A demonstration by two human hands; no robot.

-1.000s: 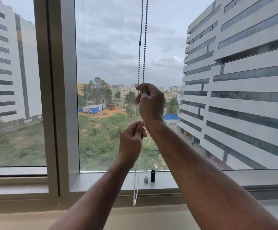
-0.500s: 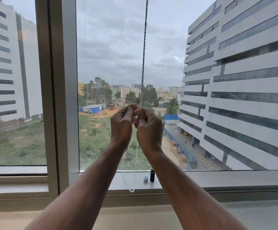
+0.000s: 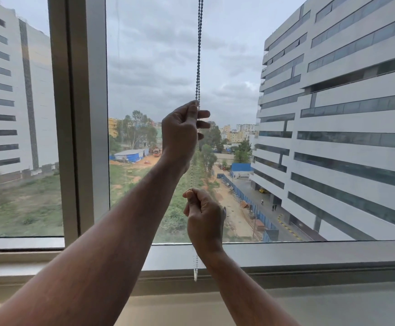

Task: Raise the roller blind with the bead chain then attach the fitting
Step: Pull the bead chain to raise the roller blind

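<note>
Two big panes of the window (image 3: pixel 215 55) fill the view, split by a wide grey frame post (image 3: pixel 83 114). The bead chain (image 3: pixel 199 55) hangs down the middle, in front of the glass. Left hand (image 3: pixel 181 135) is up high, fingers wrapped round the chain. Right hand (image 3: pixel 204 220) sits lower, fist pinching it too; the loop end dangles by the sill (image 3: pixel 309 257).

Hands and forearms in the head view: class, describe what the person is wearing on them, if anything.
Nothing is worn. The left hand and right hand are bare, with no gloves, rings, watch or bracelets visible. Both forearms are uncovered as far as the frame shows; no sleeve comes into view.
</note>
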